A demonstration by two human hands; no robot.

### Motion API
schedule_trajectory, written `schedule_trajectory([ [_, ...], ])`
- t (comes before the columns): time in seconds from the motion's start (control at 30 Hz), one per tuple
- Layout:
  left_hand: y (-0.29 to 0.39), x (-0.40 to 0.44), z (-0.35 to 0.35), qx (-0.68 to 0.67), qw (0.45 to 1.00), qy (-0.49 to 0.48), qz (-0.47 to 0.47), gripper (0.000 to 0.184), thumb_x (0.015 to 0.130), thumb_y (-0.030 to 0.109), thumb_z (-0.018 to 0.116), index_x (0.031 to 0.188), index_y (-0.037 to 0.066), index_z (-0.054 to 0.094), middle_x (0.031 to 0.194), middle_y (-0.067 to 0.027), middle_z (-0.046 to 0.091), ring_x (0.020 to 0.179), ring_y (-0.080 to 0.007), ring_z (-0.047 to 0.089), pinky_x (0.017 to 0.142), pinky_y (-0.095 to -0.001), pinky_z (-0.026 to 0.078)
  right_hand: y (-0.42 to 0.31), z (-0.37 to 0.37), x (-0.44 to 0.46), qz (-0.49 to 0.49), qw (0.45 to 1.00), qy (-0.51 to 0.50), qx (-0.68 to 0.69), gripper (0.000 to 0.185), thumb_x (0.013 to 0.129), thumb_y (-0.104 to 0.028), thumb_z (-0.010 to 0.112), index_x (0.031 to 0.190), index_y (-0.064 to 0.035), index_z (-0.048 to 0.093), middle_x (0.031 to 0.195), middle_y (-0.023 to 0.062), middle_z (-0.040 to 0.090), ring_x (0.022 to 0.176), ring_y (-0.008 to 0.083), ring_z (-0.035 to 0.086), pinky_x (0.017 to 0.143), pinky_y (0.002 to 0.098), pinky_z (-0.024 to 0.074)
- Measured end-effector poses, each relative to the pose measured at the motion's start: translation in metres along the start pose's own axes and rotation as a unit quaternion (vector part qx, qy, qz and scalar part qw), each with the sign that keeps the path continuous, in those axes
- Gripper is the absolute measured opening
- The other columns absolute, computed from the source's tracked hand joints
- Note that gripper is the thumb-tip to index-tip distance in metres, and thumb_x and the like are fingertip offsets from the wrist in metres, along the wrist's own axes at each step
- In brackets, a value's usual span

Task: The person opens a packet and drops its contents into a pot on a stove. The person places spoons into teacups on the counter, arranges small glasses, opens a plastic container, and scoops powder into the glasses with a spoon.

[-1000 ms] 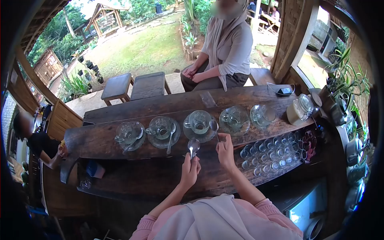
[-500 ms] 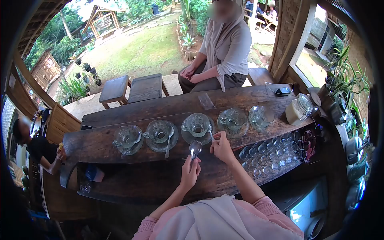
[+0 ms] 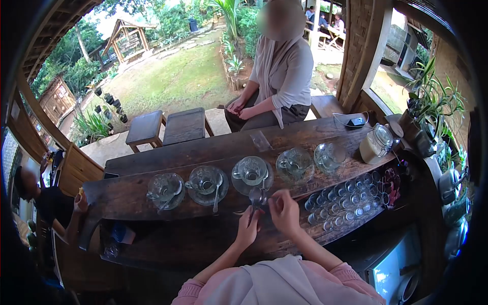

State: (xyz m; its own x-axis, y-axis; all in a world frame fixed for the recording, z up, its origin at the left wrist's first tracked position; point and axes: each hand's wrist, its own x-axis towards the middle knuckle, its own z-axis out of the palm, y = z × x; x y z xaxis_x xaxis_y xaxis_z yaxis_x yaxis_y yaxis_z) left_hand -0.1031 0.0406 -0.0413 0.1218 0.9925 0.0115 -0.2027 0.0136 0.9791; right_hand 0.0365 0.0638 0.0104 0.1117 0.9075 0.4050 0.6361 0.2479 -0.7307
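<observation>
Several clear glass cups stand on glass saucers in a row along the dark wooden counter (image 3: pixel 122 195). My left hand (image 3: pixel 247 230) is closed around the handles of metal spoons (image 3: pixel 257 196), their bowls up, just in front of the middle cup (image 3: pixel 250 170). Beside them, my right hand (image 3: pixel 285 212) has its fingers pinched close to the spoon bowls; what is between the fingertips, if anything, is hidden. Spoons also rest on the saucers of the leftmost cup (image 3: pixel 163 187) and the second cup (image 3: pixel 203 180). A spoon appears to lie at the middle saucer's right side.
Rows of small glasses (image 3: pixel 345 201) fill the lower shelf at right. A lidded glass jar (image 3: pixel 375 145) stands at the counter's right end. A seated person (image 3: pixel 284 76) faces me across the counter; another person (image 3: pixel 51 203) is at far left.
My right hand has left the middle saucer's spoon and come back beside my left hand. The spoons in my left hand have shifted slightly right, and the view has tilted a little.
</observation>
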Motion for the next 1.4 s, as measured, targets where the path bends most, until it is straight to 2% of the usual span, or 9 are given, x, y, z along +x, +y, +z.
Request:
schedule_trajectory([
  [0.2, 0.001, 0.004, 0.007, 0.094, 0.993, 0.015, 0.072, 0.017, 0.103, 0.016, 0.044, 0.108, 0.005, 0.056, 0.074, 0.0037, 0.048, 0.058, -0.0025, 0.042, 0.050, -0.0201, 0.034, 0.011, 0.012, -0.025, 0.119, 0.950, -0.072, 0.280, 0.011, 0.088, -0.007, 0.068, 0.095, 0.0000, 0.064, 0.067, 0.0026, 0.063, 0.060, 0.0059, 0.056, 0.055, 0.0232, 0.0433],
  [0.3, 0.006, 0.000, 0.010, 0.138, 0.984, 0.001, 0.113, 0.018, 0.102, 0.015, 0.044, 0.110, 0.004, 0.056, 0.073, 0.0037, 0.048, 0.057, -0.0031, 0.043, 0.050, -0.0207, 0.034, 0.022, 0.009, -0.026, 0.127, 0.938, -0.097, 0.307, 0.008, 0.089, -0.006, 0.066, 0.093, 0.0001, 0.065, 0.075, 0.0017, 0.066, 0.066, 0.0039, 0.058, 0.059, 0.0211, 0.0452],
  [0.53, 0.018, -0.013, 0.018, 0.100, 0.994, -0.028, 0.018, 0.008, 0.098, 0.007, 0.048, 0.098, 0.002, 0.054, 0.067, -0.0011, 0.051, 0.058, -0.0047, 0.046, 0.051, -0.0241, 0.037, 0.021, -0.005, -0.024, 0.165, 0.877, -0.037, 0.449, 0.006, 0.091, -0.007, 0.065, 0.092, -0.0010, 0.063, 0.085, 0.0032, 0.067, 0.075, 0.0048, 0.062, 0.064, 0.0202, 0.0469],
  [0.7, 0.000, -0.010, 0.029, 0.135, 0.984, 0.018, 0.116, 0.014, 0.102, 0.013, 0.045, 0.103, 0.003, 0.055, 0.071, 0.0026, 0.049, 0.056, -0.0032, 0.045, 0.049, -0.0216, 0.034, 0.024, -0.001, -0.034, 0.155, 0.914, -0.081, 0.367, 0.008, 0.091, -0.008, 0.065, 0.091, -0.0006, 0.061, 0.081, 0.0030, 0.065, 0.073, 0.0055, 0.061, 0.064, 0.0205, 0.0467],
  [0.77, -0.003, -0.009, 0.032, 0.139, 0.984, 0.010, 0.112, 0.014, 0.102, 0.014, 0.045, 0.101, 0.003, 0.054, 0.070, 0.0028, 0.048, 0.056, -0.0031, 0.044, 0.049, -0.0214, 0.034, 0.028, -0.002, -0.035, 0.160, 0.918, -0.096, 0.350, 0.008, 0.092, -0.008, 0.064, 0.090, -0.0005, 0.060, 0.080, 0.0027, 0.065, 0.072, 0.0057, 0.061, 0.063, 0.0210, 0.0466],
  [0.83, -0.009, -0.007, 0.035, 0.134, 0.986, 0.006, 0.100, 0.014, 0.103, 0.014, 0.045, 0.100, 0.004, 0.054, 0.069, 0.0029, 0.047, 0.055, -0.0032, 0.043, 0.049, -0.0213, 0.034, 0.034, -0.003, -0.031, 0.097, 0.946, 0.005, 0.310, 0.010, 0.095, -0.008, 0.059, 0.091, -0.0005, 0.054, 0.074, 0.0032, 0.062, 0.067, 0.0077, 0.061, 0.058, 0.0231, 0.0465],
  [0.97, -0.005, -0.003, 0.048, 0.087, 0.996, -0.011, 0.028, 0.019, 0.104, 0.019, 0.042, 0.097, 0.004, 0.052, 0.065, 0.0027, 0.043, 0.052, -0.0038, 0.039, 0.048, -0.0210, 0.031, 0.041, -0.031, -0.010, 0.161, 0.918, 0.058, 0.357, 0.010, 0.100, -0.009, 0.048, 0.092, -0.0040, 0.046, 0.068, 0.0066, 0.056, 0.051, 0.0131, 0.058, 0.047, 0.0239, 0.0416],
  [1.07, -0.004, 0.005, 0.050, 0.008, 0.998, -0.058, -0.002, 0.025, 0.105, 0.021, 0.040, 0.094, 0.003, 0.053, 0.060, 0.0023, 0.043, 0.051, -0.0042, 0.038, 0.046, -0.0242, 0.030, 0.057, -0.054, 0.004, 0.173, 0.957, 0.043, 0.230, 0.012, 0.099, -0.009, 0.051, 0.090, -0.0015, 0.047, 0.060, 0.0042, 0.053, 0.047, 0.0109, 0.055, 0.043, 0.0246, 0.0384],
  [1.4, -0.006, 0.014, 0.058, -0.015, 0.998, -0.062, -0.002, 0.030, 0.105, 0.021, 0.035, 0.093, 0.002, 0.054, 0.056, 0.0031, 0.038, 0.047, -0.0042, 0.034, 0.046, -0.0223, 0.027, 0.098, -0.069, 0.043, 0.149, 0.975, 0.065, 0.155, 0.015, 0.097, -0.007, 0.055, 0.085, 0.0002, 0.049, 0.054, 0.0050, 0.053, 0.041, 0.0108, 0.049, 0.040, 0.0262, 0.0353],
])
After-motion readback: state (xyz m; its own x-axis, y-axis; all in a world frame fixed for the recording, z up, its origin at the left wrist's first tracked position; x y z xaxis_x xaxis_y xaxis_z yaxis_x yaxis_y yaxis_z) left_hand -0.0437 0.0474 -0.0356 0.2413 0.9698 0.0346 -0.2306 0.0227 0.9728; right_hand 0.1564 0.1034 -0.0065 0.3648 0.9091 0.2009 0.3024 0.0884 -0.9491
